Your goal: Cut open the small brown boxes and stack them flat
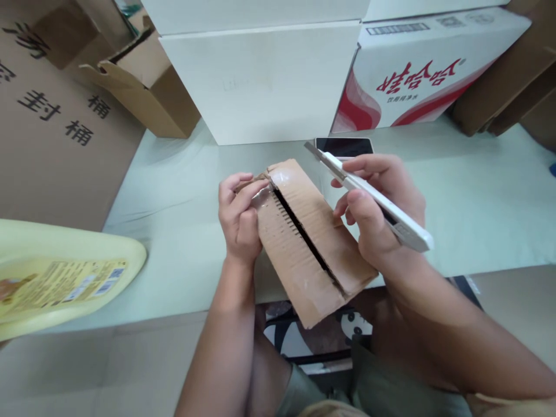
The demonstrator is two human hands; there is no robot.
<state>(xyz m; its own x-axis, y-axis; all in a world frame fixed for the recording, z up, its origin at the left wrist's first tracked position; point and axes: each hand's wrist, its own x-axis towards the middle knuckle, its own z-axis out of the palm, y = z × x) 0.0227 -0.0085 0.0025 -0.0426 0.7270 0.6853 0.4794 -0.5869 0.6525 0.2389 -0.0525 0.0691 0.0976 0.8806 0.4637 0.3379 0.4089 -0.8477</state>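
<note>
A small brown cardboard box (321,220) is held tilted over the table's front edge, a dark gap running along the seam between its flaps. Shiny clear tape shows near the far end of that seam. My left hand (241,217) grips the far left corner of the box, fingers curled over its edge. In my right hand (380,197) is a white utility knife (386,211), its metal blade out and pointing up and left, above and apart from the box. Some right fingertips are close to the box's right side; whether they touch it I cannot tell.
Behind the box, a phone (343,146) lies on the pale green table (174,231). White cartons (260,87) line the back. An open brown box (174,104) stands back left, a yellow bottle (69,278) at the left, and brown cardboard (499,87) at the right.
</note>
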